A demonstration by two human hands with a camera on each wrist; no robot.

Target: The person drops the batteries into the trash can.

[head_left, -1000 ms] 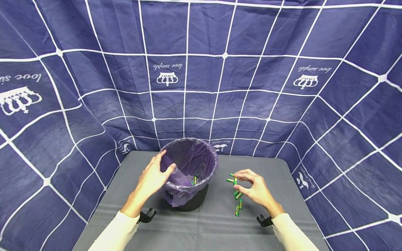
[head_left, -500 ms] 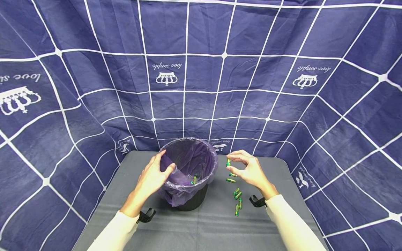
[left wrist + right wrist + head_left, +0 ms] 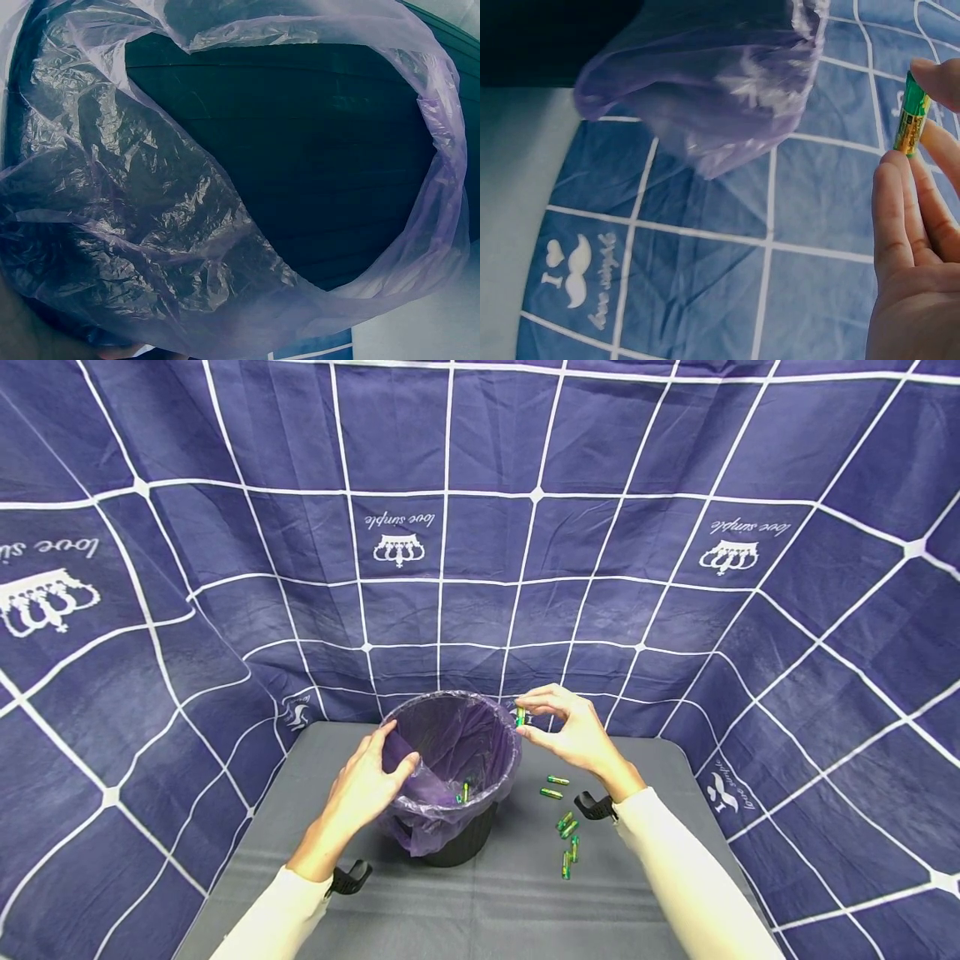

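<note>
My right hand (image 3: pixel 567 727) pinches a green and yellow battery (image 3: pixel 521 717) between thumb and fingertips, just beyond the right rim of the bin. In the right wrist view the battery (image 3: pixel 913 116) stands nearly upright, thumb at its top end and fingertips at its bottom. The black trash bin (image 3: pixel 459 850) is lined with a thin purple bag (image 3: pixel 487 743) folded over its rim. My left hand (image 3: pixel 367 781) holds the bin's left rim, thumb and fingers over the bag. Inside the bin lies another battery (image 3: pixel 466 792). The left wrist view shows the bag (image 3: pixel 135 165) hanging down the bin's outer wall.
Several more batteries (image 3: pixel 569 829) lie in a loose column on the grey table (image 3: pixel 517 902), right of the bin. A blue cloth (image 3: pixel 480 610) with white lines rises behind the table and along both sides.
My right hand has lifted a battery off the table and carried it up and leftward to the bin's right rim. The left hand has stayed at the bin.
</note>
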